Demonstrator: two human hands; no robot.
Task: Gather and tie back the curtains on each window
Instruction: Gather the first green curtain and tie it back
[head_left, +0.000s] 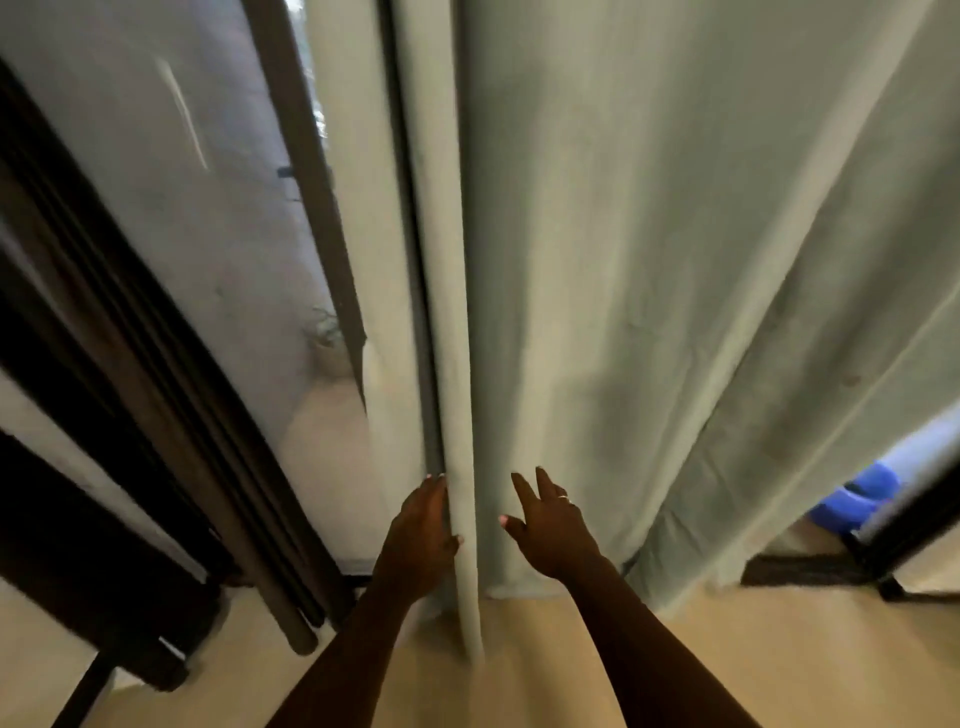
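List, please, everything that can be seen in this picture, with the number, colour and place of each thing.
curtain: one, pale green, hangs to the floor across centre and right
glass door: one, dark frame, left
floor: one, beige, bottom
blue object: one, blue, right edge, behind the curtain; too blurred to name
ring: one, pale, on a finger of the right hand
left hand: one, lies against the curtain's rolled edge, fingers straight
right hand: one, fingers spread, in front of the curtain
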